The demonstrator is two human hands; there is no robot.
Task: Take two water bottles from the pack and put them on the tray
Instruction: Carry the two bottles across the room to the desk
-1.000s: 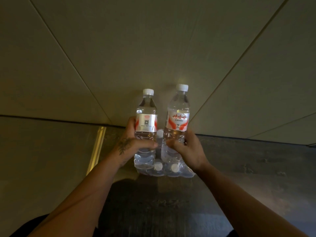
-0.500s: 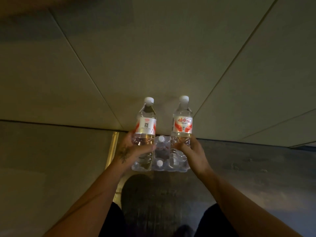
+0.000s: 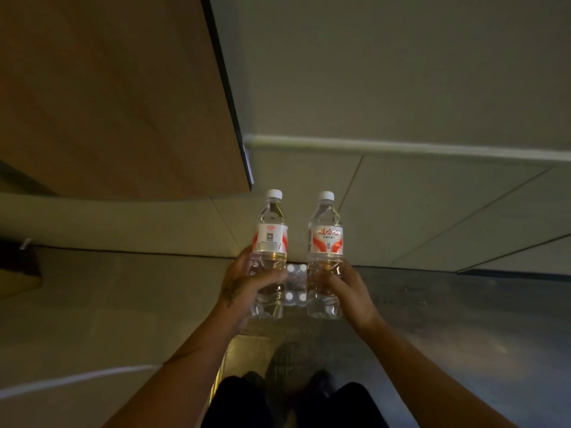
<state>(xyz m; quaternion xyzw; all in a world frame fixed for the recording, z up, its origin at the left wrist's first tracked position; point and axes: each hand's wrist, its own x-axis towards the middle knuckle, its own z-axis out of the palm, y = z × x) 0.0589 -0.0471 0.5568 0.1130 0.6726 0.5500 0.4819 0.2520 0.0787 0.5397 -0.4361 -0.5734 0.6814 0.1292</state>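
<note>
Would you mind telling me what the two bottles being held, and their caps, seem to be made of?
Left bottle and right bottle: apparently thin clear plastic, glossy; the liquid and the fingers show through, and the lower walls are ribbed. Each carries a white and red label band, probably printed film. The caps look like opaque white plastic, matte. The left hand and right hand each grip one.

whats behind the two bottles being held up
Between the two clear plastic water bottles, the shrink-wrapped pack on the floor shows white caps; the bottles and hands cover the rest of it.
</note>
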